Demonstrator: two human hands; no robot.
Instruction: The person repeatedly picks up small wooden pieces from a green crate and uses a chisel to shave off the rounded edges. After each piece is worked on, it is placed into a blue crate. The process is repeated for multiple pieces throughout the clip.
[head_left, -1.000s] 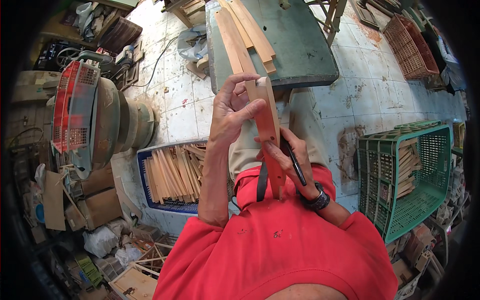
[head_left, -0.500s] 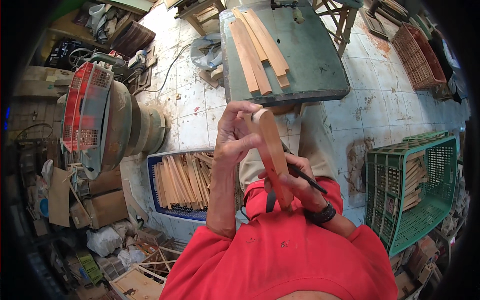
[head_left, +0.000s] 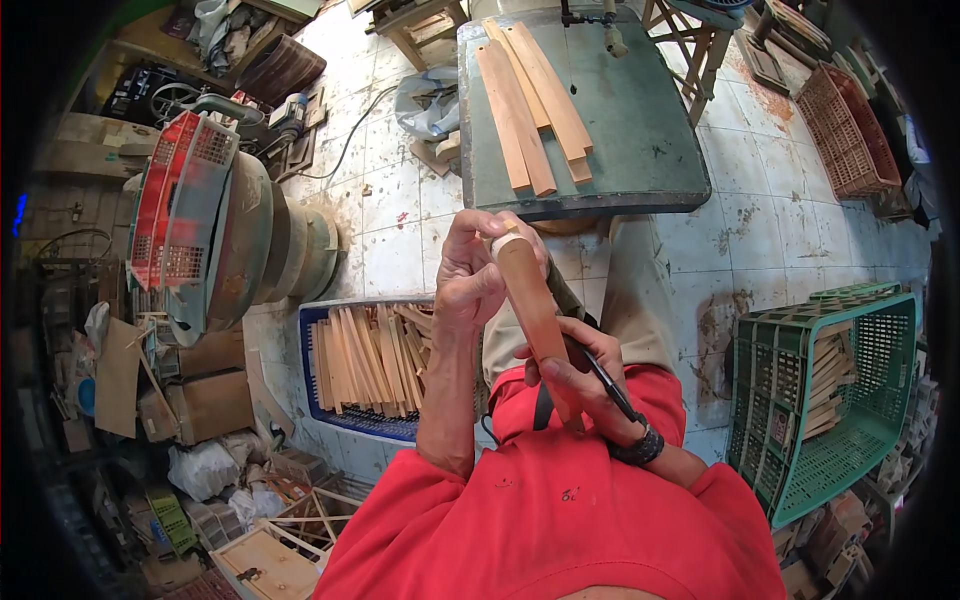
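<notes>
A wooden strip (head_left: 530,300) with a rounded far end slants before my chest. My left hand (head_left: 473,270) is closed round its far end, thumb and fingertips at the rounded edge. Lower down, my right hand (head_left: 597,385) grips the strip near its other end, close to my red shirt. A slim black pen-like tool (head_left: 614,388) rests along the right hand, pointing toward the wrist; its tip cannot be made out. Beyond the hands, several similar wooden strips (head_left: 515,120) lie on a dark green table (head_left: 640,140).
On my left, a blue crate (head_left: 318,395) holds many upright wooden strips. To the right, a green crate (head_left: 800,400) lies on its side with wood pieces inside. A round-bodied machine (head_left: 245,230) bearing a red basket (head_left: 180,200) stands at the left. A brown basket (head_left: 850,130) sits far right.
The strip has rolled in my hands, so its broad face shows more, and its far end has shifted slightly left. The whole view has moved a little.
</notes>
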